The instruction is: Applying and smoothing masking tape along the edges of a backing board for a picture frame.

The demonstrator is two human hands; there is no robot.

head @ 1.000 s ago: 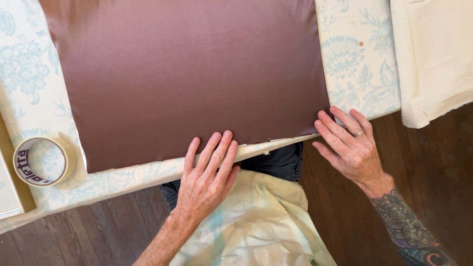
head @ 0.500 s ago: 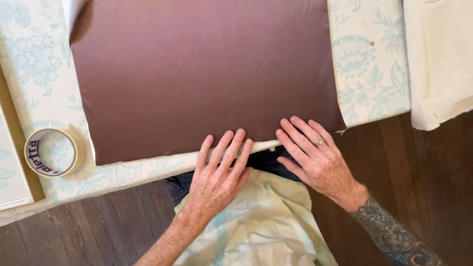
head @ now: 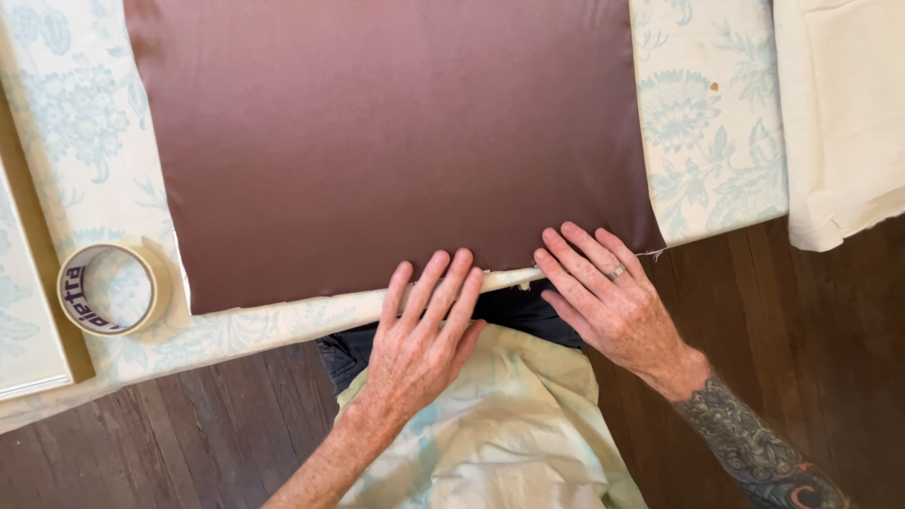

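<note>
A large sheet of shiny brown fabric [head: 396, 141] lies flat on a table covered in pale floral cloth [head: 707, 141]. My left hand [head: 419, 335] rests palm down at the near table edge, its fingertips on the fabric's lower hem. My right hand [head: 603, 297], wearing a ring, lies flat beside it with fingers spread on the hem, left of the fabric's lower right corner. Neither hand holds anything.
A roll of masking tape [head: 108, 287] lies on the floral cloth at the left. A flat pale board [head: 24, 311] sits at the far left edge. Cream fabric [head: 844, 113] hangs at the right. Dark wood floor [head: 811, 320] lies below.
My right hand has slid left along the fabric's lower edge, from the right corner toward my left hand. The view has shifted slightly.
</note>
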